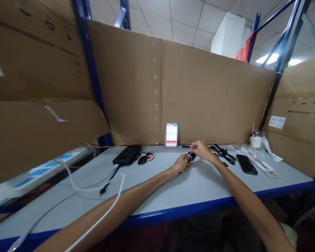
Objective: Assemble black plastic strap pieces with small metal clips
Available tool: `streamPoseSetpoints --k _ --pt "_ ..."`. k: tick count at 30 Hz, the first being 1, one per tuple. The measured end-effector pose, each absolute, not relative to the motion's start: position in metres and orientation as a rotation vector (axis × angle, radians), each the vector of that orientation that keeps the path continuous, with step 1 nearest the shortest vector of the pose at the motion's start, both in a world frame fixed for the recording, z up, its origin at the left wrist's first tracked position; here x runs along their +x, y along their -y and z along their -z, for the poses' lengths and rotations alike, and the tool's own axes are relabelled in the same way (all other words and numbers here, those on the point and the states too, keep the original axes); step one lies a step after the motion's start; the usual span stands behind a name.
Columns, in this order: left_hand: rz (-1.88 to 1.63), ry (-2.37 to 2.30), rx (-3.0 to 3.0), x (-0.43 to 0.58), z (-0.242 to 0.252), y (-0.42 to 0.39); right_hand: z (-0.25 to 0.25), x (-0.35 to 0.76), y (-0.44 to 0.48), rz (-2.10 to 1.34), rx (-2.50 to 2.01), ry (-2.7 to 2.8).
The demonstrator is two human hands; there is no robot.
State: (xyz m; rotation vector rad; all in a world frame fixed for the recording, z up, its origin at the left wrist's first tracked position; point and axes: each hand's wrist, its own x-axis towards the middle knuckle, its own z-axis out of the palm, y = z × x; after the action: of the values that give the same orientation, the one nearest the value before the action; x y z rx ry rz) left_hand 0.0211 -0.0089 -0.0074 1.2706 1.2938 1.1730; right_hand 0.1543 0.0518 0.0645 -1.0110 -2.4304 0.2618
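Both my hands meet over the middle of the grey table (157, 185). My left hand (181, 163) and my right hand (201, 149) are both closed in a pinch on one small black part (191, 156), held just above the tabletop. Its exact shape is too small to make out. Several similar black parts (224, 154) lie just right of my right hand. A black phone (246, 164) lies flat further right.
A black power bank (127, 154) with a black cable sits back left, beside two small oval pieces (146, 158). A white cable (94, 189) loops across the left side. A small card (171, 135) leans on the cardboard wall. A white jar (256, 140) and plastic sleeves lie at right.
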Motion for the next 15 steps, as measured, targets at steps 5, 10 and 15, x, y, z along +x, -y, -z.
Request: streamPoseSetpoints --k 5,10,15 --pt "-1.09 -1.248 1.243 0.018 0.003 0.008 -0.069 0.149 -0.033 0.193 -0.977 2.632" --pt "-0.978 -1.248 1.233 0.013 -0.004 0.008 -0.069 0.147 -0.023 0.44 -0.822 2.82" --pt "-0.931 -1.242 1.232 0.012 -0.007 0.009 -0.067 0.148 -0.021 0.454 -0.788 2.833"
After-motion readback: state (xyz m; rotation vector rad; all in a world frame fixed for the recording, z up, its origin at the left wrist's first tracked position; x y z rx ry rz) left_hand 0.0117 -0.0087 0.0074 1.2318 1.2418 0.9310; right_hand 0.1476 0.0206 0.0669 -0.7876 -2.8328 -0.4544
